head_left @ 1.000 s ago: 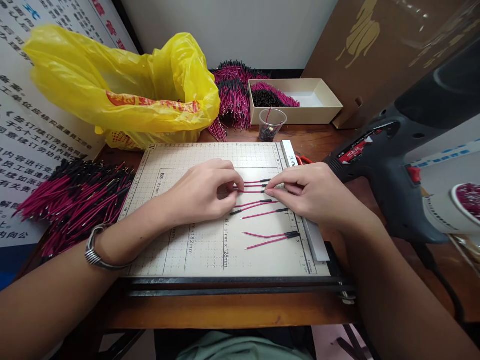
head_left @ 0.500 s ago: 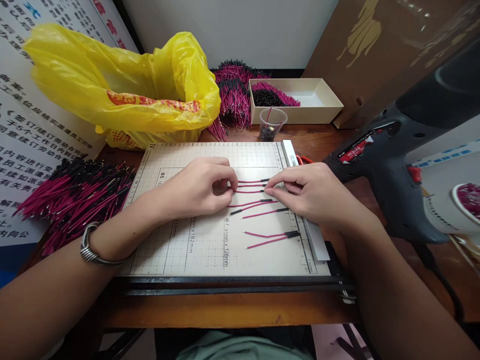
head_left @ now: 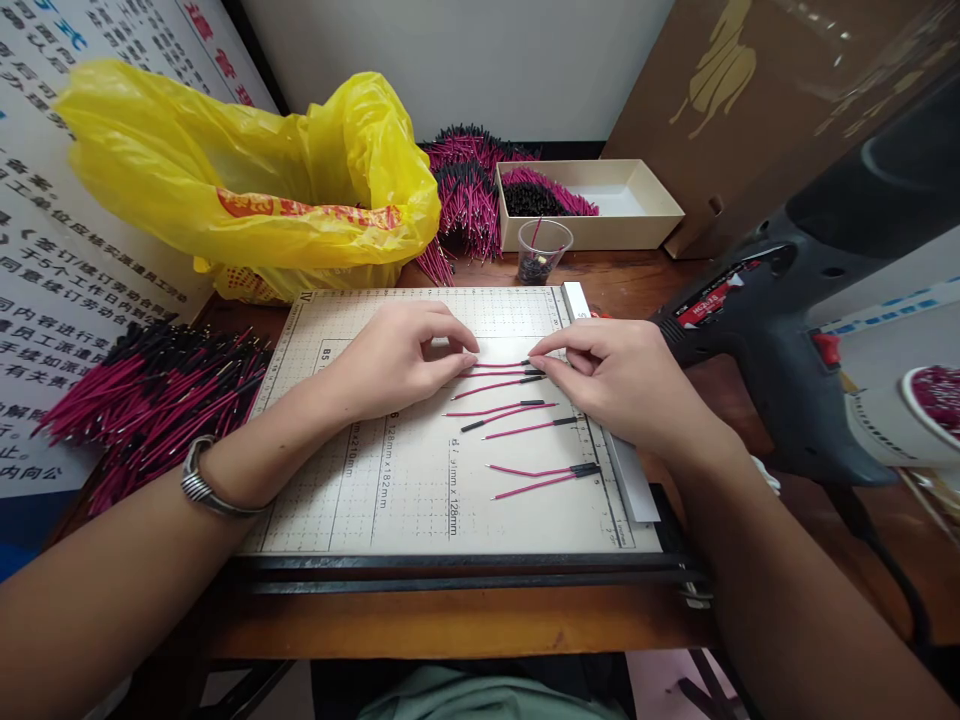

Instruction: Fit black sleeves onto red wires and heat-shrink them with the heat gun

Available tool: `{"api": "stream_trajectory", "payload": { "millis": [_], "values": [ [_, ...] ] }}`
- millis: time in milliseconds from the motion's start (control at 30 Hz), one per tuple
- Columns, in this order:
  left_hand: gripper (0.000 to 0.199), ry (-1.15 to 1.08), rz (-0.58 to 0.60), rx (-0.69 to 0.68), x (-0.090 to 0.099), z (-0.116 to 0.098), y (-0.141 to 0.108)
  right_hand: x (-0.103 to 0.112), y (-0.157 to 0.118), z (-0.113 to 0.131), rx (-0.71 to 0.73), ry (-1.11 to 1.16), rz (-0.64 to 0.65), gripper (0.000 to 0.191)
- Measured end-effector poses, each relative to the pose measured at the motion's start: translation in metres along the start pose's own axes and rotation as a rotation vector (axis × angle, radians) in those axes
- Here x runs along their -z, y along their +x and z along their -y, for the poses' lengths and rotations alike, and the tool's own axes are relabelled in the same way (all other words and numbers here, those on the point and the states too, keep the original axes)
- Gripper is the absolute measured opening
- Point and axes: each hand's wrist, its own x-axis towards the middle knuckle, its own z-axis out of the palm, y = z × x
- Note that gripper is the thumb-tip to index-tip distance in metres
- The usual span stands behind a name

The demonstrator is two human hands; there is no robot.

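Shifted farther up the cream gridded cutting board (head_left: 517, 525) since the earlier frame: left hand (head_left: 405, 360) and right hand (head_left: 630, 375). Fingers: pinching opposite ends of one thin magenta, black-ended wire (head_left: 499, 366), lying across the board. Handling, as judged: light, level gripping is keeping it straight.

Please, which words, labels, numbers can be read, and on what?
"B5": board
"128mm x182mm": board
"x 128mm": board
"有关费": poster
"内向公": poster
Too small or blurred: print on yellow bag, marks on power tool and white cup, other board and poster print.
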Motion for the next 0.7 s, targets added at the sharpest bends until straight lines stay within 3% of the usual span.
{"api": "stream_trajectory", "payload": {
  "millis": [200, 567, 700],
  "values": [
    [0.01, -0.023, -0.027, 0.021, -0.004, -0.003, 0.003, -0.001, 0.001, 0.001, -0.045, 0.012, 0.013, 0.011],
    [0.012, -0.015, 0.018, 0.251, -0.008, -0.017, 0.004, 0.0, 0.002, -0.001, -0.007, 0.029, 0.014, 0.012],
    [0.013, -0.06, 0.021, 0.173, -0.007, -0.013, 0.003, -0.001, 0.002, -0.002, 0.0, 0.031, 0.018, 0.013]
  ]
}}
